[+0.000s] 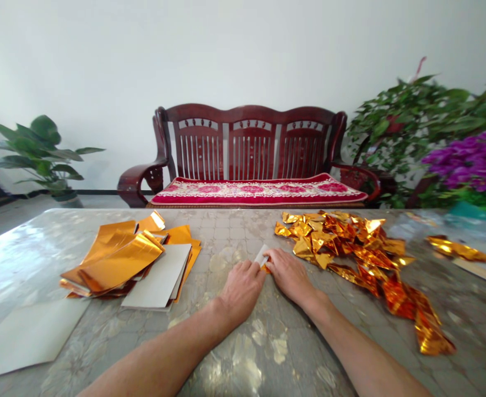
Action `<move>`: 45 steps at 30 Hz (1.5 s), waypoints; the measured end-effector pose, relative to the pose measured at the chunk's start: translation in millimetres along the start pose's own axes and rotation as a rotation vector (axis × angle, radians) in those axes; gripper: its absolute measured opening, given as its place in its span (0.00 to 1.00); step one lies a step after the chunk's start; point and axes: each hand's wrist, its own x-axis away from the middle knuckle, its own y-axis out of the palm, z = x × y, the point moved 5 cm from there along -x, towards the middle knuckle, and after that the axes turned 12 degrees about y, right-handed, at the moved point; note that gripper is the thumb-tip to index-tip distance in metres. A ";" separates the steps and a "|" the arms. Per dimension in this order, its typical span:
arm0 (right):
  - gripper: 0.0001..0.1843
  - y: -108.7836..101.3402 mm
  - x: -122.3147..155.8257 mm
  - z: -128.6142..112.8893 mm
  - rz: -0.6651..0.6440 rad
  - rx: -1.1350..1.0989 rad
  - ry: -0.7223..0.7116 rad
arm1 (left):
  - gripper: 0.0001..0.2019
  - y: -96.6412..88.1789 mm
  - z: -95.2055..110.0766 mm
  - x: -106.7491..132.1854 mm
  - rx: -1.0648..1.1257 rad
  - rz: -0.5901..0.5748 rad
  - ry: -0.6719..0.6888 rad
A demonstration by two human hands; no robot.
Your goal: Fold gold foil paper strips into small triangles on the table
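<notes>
My left hand (244, 288) and my right hand (286, 274) meet at the middle of the table. Between their closed fingers is a small folded piece of foil paper (261, 256), its pale side showing with a bit of orange-gold beneath. The fingers hide most of it. Left of my hands lies a loose stack of gold foil paper (119, 263), with some sheets turned pale side up (160, 275). To the right spreads a heap of folded gold foil pieces (350, 242), trailing toward the table's near right.
A single pale sheet (30, 336) lies at the near left of the patterned table (210, 342). Clear plastic (416, 223) and one folded gold piece (464, 249) are at the far right. Beyond the table stand a wooden bench (249, 143) and potted plants (44, 154).
</notes>
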 end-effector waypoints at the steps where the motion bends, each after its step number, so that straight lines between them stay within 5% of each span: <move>1: 0.11 0.0 0.0 0.8 -0.001 -0.013 0.002 | 0.09 0.1 -0.1 -0.2 0.001 -0.005 -0.001; 45: 0.14 1.4 2.3 2.0 0.022 0.093 0.039 | 0.09 2.1 -2.2 -1.0 0.034 0.000 -0.012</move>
